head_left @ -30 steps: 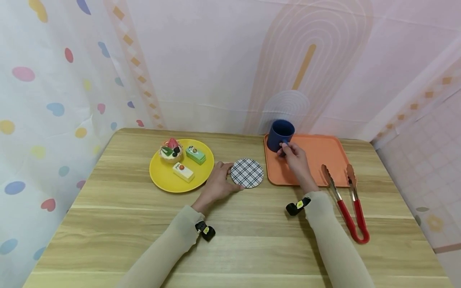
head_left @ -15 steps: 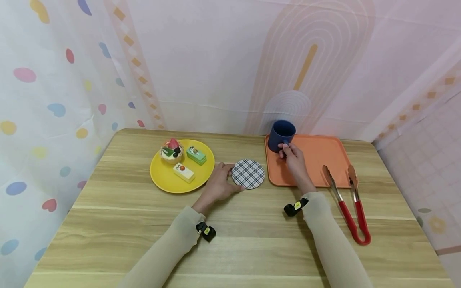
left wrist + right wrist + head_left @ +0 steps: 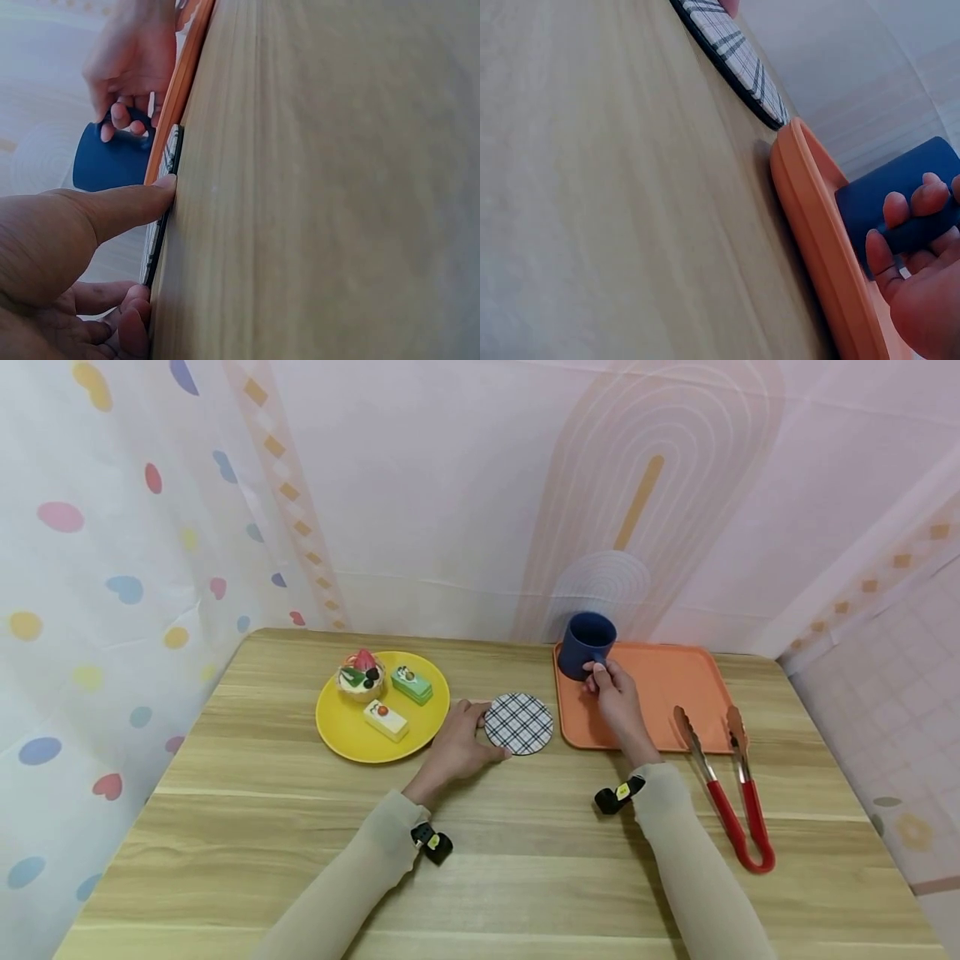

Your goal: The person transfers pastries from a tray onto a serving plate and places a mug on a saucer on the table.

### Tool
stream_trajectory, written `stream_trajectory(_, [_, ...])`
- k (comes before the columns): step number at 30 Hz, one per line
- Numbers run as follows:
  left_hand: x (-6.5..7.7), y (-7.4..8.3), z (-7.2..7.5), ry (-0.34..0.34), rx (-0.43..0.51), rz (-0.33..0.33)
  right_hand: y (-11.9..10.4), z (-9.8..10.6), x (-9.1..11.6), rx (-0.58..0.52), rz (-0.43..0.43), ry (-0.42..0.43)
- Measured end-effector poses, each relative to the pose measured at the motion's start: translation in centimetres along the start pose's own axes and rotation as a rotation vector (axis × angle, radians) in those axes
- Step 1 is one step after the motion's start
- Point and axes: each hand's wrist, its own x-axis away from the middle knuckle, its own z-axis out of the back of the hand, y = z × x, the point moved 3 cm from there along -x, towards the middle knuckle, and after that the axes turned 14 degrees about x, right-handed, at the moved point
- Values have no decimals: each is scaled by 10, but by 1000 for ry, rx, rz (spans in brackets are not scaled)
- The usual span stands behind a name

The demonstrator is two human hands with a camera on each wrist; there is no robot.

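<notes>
In the head view, my left hand point(image 3: 459, 747) has thumb and fingers spread at the left side of a round plaid coaster point(image 3: 519, 724) that lies flat on the table. The left wrist view shows the thumb at one edge of the coaster point(image 3: 157, 232) and the fingers at another, holding it between them. With curled fingers my right hand point(image 3: 618, 702) grips the handle of a dark blue mug point(image 3: 577, 652). Upright, the mug stands at the left end of an orange tray point(image 3: 667, 681); in the right wrist view the tray's rim point(image 3: 817, 232) runs in front of the mug point(image 3: 892, 184).
Left of the coaster is a yellow plate point(image 3: 345, 735) bearing a fruit tart point(image 3: 361, 677), a green cake piece point(image 3: 412, 685) and a cream cake piece point(image 3: 386, 720). Red-handled tongs point(image 3: 731, 818) lie at the right, tips over the tray. A patterned curtain point(image 3: 450, 485) hangs behind the table.
The head view has drifted slightly. Both hands keep their hold, the left at the coaster and the right on the mug's handle, with no clear movement of either thing.
</notes>
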Motion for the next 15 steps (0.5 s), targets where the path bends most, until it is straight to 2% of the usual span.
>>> stream_trajectory(15, [-1,0,-1,-2,-2,6,6,8,2,-11,12,7])
